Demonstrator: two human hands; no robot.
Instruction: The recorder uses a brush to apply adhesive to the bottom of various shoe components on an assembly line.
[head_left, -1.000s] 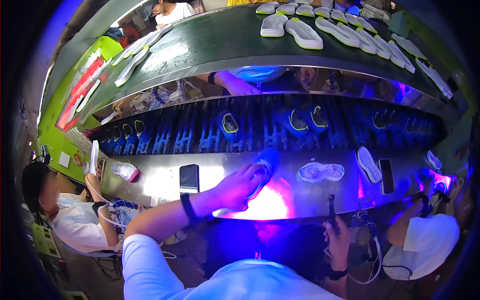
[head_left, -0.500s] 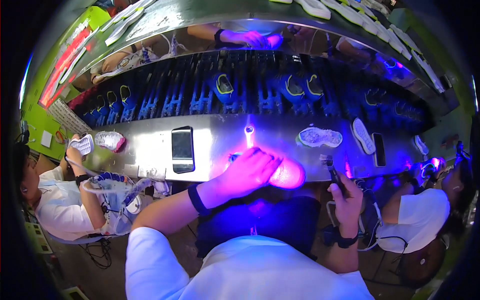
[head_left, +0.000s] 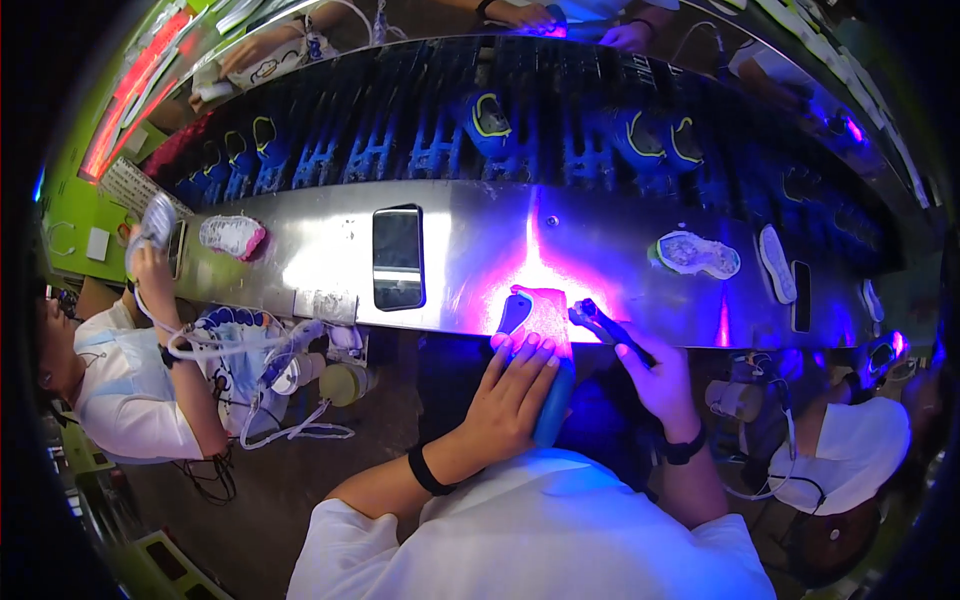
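At the near edge of the metal bench, under bright violet-pink light, lies a shoe upper (head_left: 545, 315). Its dark opening faces the bench and its blue end points toward my body. My left hand (head_left: 518, 390) lies over the upper with its fingers stretched along it, holding it. In my right hand (head_left: 658, 382) is a black-handled brush (head_left: 602, 322). The brush head is just right of the upper; whether they touch I cannot tell.
A black phone (head_left: 398, 257) lies on the metal bench (head_left: 470, 215) to the left. White soles (head_left: 697, 254) rest on the right. Behind runs a dark rack (head_left: 400, 140) carrying blue shoe uppers (head_left: 490, 122). Co-workers sit on my left (head_left: 140, 400) and right (head_left: 860, 455).
The upper has turned so its end now points toward me instead of right. My left hand has come nearer my body. The brush has moved left, beside the upper. The view has shifted too.
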